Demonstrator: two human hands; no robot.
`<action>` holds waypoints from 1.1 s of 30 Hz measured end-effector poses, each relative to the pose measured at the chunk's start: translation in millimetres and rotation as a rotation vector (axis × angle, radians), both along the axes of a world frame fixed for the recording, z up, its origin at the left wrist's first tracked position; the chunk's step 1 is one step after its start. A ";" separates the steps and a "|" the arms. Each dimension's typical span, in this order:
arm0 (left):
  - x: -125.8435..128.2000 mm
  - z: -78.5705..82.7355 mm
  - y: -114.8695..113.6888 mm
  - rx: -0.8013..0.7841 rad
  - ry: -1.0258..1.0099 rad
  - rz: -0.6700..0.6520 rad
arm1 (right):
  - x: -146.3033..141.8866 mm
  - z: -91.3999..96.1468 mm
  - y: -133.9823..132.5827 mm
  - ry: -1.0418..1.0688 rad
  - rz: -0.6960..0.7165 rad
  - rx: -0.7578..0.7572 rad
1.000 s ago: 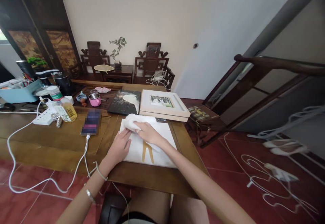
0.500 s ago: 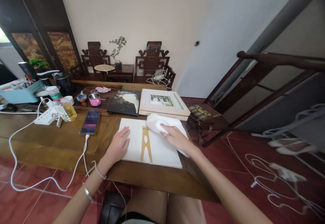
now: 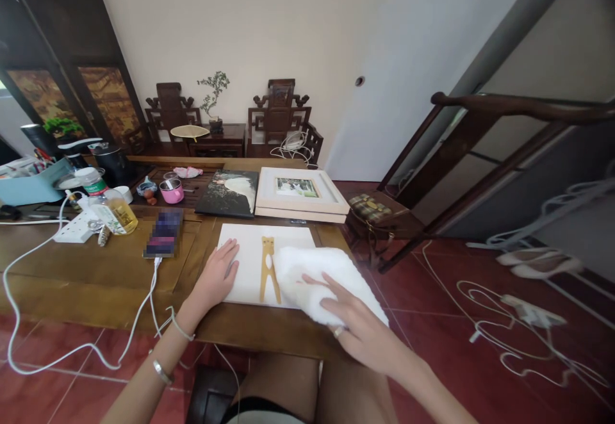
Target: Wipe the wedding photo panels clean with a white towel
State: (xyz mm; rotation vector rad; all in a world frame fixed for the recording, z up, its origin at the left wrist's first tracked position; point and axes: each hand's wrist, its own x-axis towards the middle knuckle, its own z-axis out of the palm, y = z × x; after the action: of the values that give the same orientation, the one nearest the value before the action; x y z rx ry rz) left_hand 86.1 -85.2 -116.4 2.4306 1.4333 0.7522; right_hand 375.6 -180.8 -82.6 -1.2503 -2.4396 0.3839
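Note:
A white board (image 3: 243, 283) with a tan, long-legged animal figure (image 3: 267, 270) on it lies at the front of the wooden table. My left hand (image 3: 218, 273) rests flat on the board's left edge, fingers stretched out and holding nothing. Under my right hand (image 3: 353, 321) is a fluffy white cloth (image 3: 331, 267), bunched up and gripped by the fingers. The cloth covers the board's right part and hangs past its right edge. Part of the right hand's fingers sinks into the cloth.
Behind the board lie a framed photo (image 3: 302, 193) and a dark picture panel (image 3: 228, 193). To the left are a phone (image 3: 164, 232) on a cable, an oil-coloured bottle (image 3: 115, 214), a power strip (image 3: 77, 227) and a pink mug (image 3: 172, 190). A wooden chair (image 3: 408, 216) stands at right.
My right hand has drawn the white cloth from the board's far right corner toward the near right edge, where it spreads wider. The left hand stays on the board. The view has shifted slightly.

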 end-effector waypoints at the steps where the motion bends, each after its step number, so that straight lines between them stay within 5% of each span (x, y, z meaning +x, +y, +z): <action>1: -0.2 0.0 -0.1 0.003 0.001 -0.001 | 2.2 -0.2 10.2 -0.005 -0.026 -0.004; 9: -0.3 2.4 -0.8 -0.016 -0.003 0.006 | 1.6 -7.3 99.8 -0.020 -0.085 0.072; 12: -0.2 2.7 -0.9 -0.025 -0.005 0.010 | -2.7 -10.5 94.4 -0.015 -0.051 0.104; 20: -0.5 -0.2 -0.2 0.000 -0.020 -0.004 | -7.7 2.2 12.4 -0.025 0.027 0.023; 24: -0.4 0.6 -0.4 -0.015 0.002 -0.003 | -7.1 4.9 -6.8 -0.047 0.065 -0.005; 28: 0.1 -1.1 -0.1 0.003 -0.006 0.003 | -1.7 -1.0 11.8 0.000 0.044 0.016; 33: 0.2 -2.4 -0.1 0.007 -0.014 0.010 | 2.0 -10.4 68.2 0.021 0.006 0.073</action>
State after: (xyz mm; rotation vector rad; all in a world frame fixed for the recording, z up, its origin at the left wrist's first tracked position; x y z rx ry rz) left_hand 86.3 -85.3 -118.8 2.4205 1.4410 0.7760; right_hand 377.7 -112.6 -93.0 -1.2032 -2.4179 0.3056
